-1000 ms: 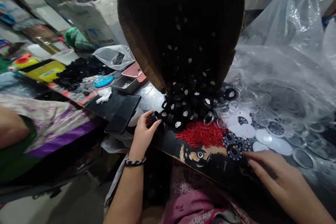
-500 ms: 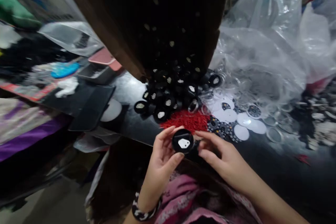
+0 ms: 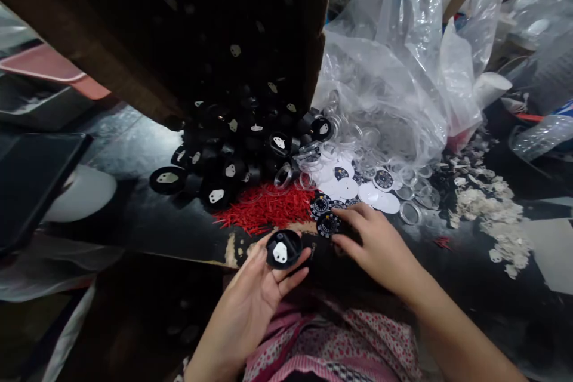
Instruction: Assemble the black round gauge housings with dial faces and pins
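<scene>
My left hand [image 3: 257,286] is closed around a round black plastic case [image 3: 292,241] with a white plate with small holes inside it. The case's open side faces up toward me. To its right, my right hand [image 3: 369,245] pinches the edge of a black printed dial disc [image 3: 328,224] between thumb and fingers, at the table's near edge. More black dials [image 3: 320,205] lie just behind that disc. A heap of thin red pieces [image 3: 264,208] lies beyond my left hand. White round discs [image 3: 347,188] and clear rings [image 3: 409,212] spread behind my right hand.
A large cardboard box [image 3: 101,65] tips toward me, with many black cases [image 3: 230,170] spilling from its mouth. Clear plastic bags [image 3: 380,65] stand at the back right. Small white pieces [image 3: 486,209] are piled at right. A dark flat tray [image 3: 36,179] lies at left.
My view has turned to the right. My right hand has moved away from the black case to a dial disc on the table. The case stays in my left hand, now tilted.
</scene>
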`<control>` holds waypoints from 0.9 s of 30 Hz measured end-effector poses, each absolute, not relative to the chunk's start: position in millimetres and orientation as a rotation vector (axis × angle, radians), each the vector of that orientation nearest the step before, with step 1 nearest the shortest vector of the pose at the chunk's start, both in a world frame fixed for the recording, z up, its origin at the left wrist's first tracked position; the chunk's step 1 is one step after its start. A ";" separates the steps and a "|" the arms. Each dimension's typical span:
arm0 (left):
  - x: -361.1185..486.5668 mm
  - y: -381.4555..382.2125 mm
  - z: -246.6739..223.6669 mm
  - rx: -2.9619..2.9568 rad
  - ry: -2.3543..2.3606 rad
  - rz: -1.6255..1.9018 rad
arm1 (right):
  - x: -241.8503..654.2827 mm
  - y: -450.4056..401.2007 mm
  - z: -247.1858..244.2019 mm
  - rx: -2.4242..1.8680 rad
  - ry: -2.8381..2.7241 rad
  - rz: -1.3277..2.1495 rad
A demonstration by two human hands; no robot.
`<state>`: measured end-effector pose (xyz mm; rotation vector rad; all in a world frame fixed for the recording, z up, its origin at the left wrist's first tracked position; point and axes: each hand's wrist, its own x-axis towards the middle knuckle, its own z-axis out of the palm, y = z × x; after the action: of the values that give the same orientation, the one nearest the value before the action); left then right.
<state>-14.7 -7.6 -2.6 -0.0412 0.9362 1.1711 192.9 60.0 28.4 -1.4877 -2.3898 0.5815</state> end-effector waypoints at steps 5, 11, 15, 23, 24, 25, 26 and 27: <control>-7.0 -6.8 0.9 0.011 1.017 1.187 | 180.7 76.4 21.4 -1.502 -2.585 0.330; -8.2 -9.6 -1.3 0.074 1.010 1.218 | 190.4 91.3 17.1 -1.517 -2.469 0.361; -6.6 -6.8 -4.6 0.017 1.017 1.234 | 193.3 90.0 14.5 -1.465 -2.390 0.408; -6.8 -4.9 -5.7 0.057 1.012 1.224 | 204.7 90.6 15.6 -1.457 -1.969 0.852; -7.0 -4.8 -5.9 0.061 1.013 1.223 | 208.0 91.9 15.5 -1.481 -1.944 0.873; -6.9 -4.6 -5.9 0.062 1.016 1.224 | 211.2 92.9 15.7 -1.488 -1.932 0.885; -6.4 -4.2 -5.6 0.060 1.019 1.227 | 214.1 93.3 16.2 -1.469 -1.932 0.880; -5.5 -3.6 -5.0 0.059 1.017 1.225 | 216.1 92.9 17.4 -1.436 -1.936 0.853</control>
<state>-5.5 -3.6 -5.0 0.0586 1.0168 1.2252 216.1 92.9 17.4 -1.4363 -1.9358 0.8532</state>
